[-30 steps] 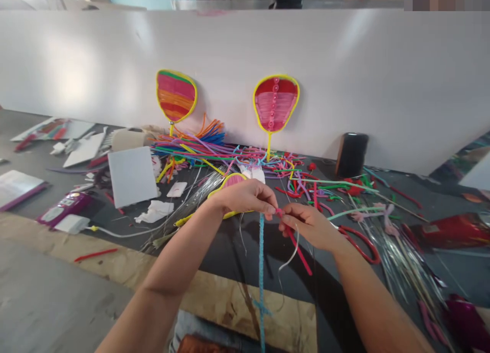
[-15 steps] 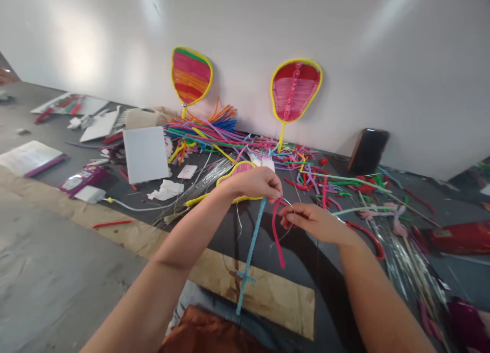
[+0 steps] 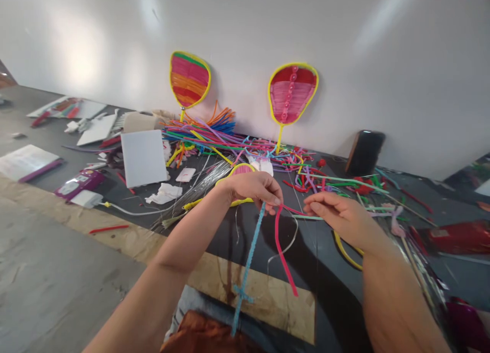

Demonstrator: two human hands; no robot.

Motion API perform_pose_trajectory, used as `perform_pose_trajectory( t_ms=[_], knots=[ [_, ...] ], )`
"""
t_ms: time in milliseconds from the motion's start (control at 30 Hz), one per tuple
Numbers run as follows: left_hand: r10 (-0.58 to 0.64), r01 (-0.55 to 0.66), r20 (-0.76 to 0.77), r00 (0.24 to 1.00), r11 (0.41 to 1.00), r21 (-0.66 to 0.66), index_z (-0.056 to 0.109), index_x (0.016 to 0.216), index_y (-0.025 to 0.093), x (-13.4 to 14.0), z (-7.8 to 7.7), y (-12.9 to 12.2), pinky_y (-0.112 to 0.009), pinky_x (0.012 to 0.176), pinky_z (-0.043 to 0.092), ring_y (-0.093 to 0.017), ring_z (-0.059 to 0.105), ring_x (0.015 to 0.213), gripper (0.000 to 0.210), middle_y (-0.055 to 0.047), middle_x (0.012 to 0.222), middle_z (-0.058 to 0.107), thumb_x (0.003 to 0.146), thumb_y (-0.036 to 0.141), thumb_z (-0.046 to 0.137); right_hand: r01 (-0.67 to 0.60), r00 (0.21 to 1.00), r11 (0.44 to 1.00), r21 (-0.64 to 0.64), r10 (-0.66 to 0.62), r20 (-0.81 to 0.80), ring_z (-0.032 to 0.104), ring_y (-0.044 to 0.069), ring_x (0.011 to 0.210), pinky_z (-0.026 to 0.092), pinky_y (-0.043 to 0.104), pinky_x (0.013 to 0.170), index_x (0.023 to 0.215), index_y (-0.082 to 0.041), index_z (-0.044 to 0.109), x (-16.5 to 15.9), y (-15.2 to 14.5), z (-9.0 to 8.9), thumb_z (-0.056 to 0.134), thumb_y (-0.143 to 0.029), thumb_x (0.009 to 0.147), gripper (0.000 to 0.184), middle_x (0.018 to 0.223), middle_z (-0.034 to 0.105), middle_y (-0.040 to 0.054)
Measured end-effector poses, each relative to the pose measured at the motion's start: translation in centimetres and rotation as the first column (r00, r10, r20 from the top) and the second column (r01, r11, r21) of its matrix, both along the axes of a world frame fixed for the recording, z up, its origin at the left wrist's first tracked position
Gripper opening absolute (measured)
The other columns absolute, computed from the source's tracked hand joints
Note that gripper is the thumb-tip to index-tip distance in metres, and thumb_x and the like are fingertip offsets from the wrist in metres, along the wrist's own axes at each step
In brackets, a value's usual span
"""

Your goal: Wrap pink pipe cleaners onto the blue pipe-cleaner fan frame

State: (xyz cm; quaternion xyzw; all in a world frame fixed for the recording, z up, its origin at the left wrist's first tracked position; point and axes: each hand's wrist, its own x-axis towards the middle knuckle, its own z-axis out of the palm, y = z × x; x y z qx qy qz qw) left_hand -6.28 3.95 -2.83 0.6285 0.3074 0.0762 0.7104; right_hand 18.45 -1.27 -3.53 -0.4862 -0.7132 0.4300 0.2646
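My left hand [image 3: 260,189] is closed, its thumb and fingers pinching the top of a blue pipe cleaner stem [image 3: 248,258] that hangs down at a slant, with a short crosspiece low on it. From the same pinch dangles a pink pipe cleaner [image 3: 282,248]. A thin silvery wire [image 3: 295,231] curves just beside the pink strand. Slightly to the right, my right hand [image 3: 337,212] has thumb and fingertips pressed together. A pink strand runs toward those fingertips; whether they grip it is unclear. Behind my left wrist lies a pink shape with a yellow rim [image 3: 244,168], partly covered.
Two yellow-rimmed fan shapes, one striped [image 3: 190,78] and one pink and red [image 3: 293,93], lean on the white wall. Heaped pipe cleaners [image 3: 214,133] spread along the back. A phone [image 3: 364,153] stands at right. A white card [image 3: 144,159] and purple device [image 3: 79,183] sit left.
My right hand has moved right, away from my left hand, and no longer overlaps the wire. The pink pipe cleaner's hanging end has swung lower and to the right. My left hand stays nearly in place.
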Motion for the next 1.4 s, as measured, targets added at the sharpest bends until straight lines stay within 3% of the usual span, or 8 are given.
perform_pose_trajectory(
  t_ms=[133,267,400,533,633,833,1033,1400],
  knots=[
    [0.060,-0.022,0.169,0.984,0.976,-0.217,0.066,0.074,0.011,0.0,-1.1,0.7,-0.025,0.052,0.050,-0.015,0.064,0.056,0.024,-0.003,0.060,0.066,0.064,0.030,0.077,0.028,0.999,0.998,0.055,-0.026,-0.037,0.069,0.018,0.079,0.057,0.029,0.074,0.094,-0.021,0.066,0.4,-0.3,0.5,0.057,-0.046,0.084,0.029,0.084,0.071,0.0057],
    [0.326,-0.260,0.162,0.931,0.908,-0.329,0.064,0.073,0.010,0.4,-3.1,1.8,-0.025,0.056,0.051,-0.016,0.065,0.063,0.020,0.000,0.050,0.058,0.063,0.020,0.077,0.133,0.984,0.982,0.131,-0.114,-0.140,0.067,0.015,0.071,0.057,0.027,0.068,0.094,-0.021,0.065,0.8,-0.3,0.4,0.059,-0.041,0.084,0.022,0.084,0.070,0.0044],
    [0.476,-0.454,0.047,0.878,0.861,-0.230,0.062,0.069,0.009,0.5,-4.7,2.7,-0.019,0.046,0.041,-0.012,0.062,0.058,0.015,-0.002,0.054,0.060,0.069,0.020,0.073,0.078,0.997,0.978,0.192,-0.075,-0.019,0.067,0.017,0.078,0.055,0.029,0.071,0.101,-0.022,0.064,1.0,0.0,0.3,0.062,-0.037,0.082,0.024,0.092,0.070,0.0049],
    [0.506,-0.499,-0.006,0.863,0.851,-0.165,0.061,0.068,0.009,0.6,-5.6,3.1,-0.018,0.041,0.035,-0.010,0.057,0.048,0.016,-0.004,0.056,0.063,0.071,0.022,0.071,0.020,0.993,0.971,0.237,-0.047,0.110,0.067,0.018,0.081,0.054,0.031,0.071,0.105,-0.022,0.063,0.5,0.3,-0.1,0.054,-0.035,0.087,0.024,0.097,0.070,0.0056],
    [0.510,-0.511,-0.041,0.859,0.853,-0.108,0.062,0.068,0.010,0.8,-5.9,3.1,-0.018,0.037,0.031,-0.007,0.050,0.039,0.014,-0.004,0.055,0.064,0.073,0.021,0.069,0.011,0.974,0.919,0.394,-0.098,0.202,0.064,0.020,0.084,0.052,0.035,0.077,0.100,-0.021,0.065,-0.5,0.6,-0.9,0.050,-0.031,0.090,0.021,0.094,0.070,0.0053],
    [0.475,-0.475,-0.091,0.875,0.880,0.017,0.064,0.071,0.012,1.3,-5.4,2.6,-0.016,0.036,0.028,-0.002,0.040,0.033,0.012,0.000,0.057,0.065,0.077,0.022,0.065,-0.168,0.873,0.755,0.634,-0.184,0.451,0.044,0.029,0.115,0.040,0.047,0.099,0.089,-0.020,0.072,-2.8,0.8,-3.3,0.056,-0.030,0.087,0.019,0.121,0.058,0.0102],
    [0.485,-0.480,-0.051,0.873,0.873,0.091,0.066,0.079,0.012,1.6,-3.5,1.8,-0.017,0.049,0.043,-0.007,0.057,0.054,0.014,-0.002,0.065,0.066,0.078,0.026,0.063,-0.216,0.732,0.779,0.589,-0.270,0.626,0.033,0.036,0.127,0.036,0.052,0.102,0.077,-0.018,0.074,-4.2,-0.3,-3.0,0.059,-0.030,0.084,0.021,0.134,0.050,0.0092],
    [0.386,-0.309,-0.097,0.917,0.844,0.438,0.071,0.089,0.015,1.9,-1.2,0.6,-0.018,0.057,0.040,-0.007,0.055,0.058,0.022,0.001,0.073,0.070,0.075,0.015,0.054,-0.185,0.672,0.792,0.582,-0.330,0.663,0.029,0.039,0.131,0.034,0.055,0.099,0.076,-0.018,0.074,-4.8,-1.3,-2.8,0.060,-0.036,0.082,0.023,0.139,0.048,0.0096]
  ],
)
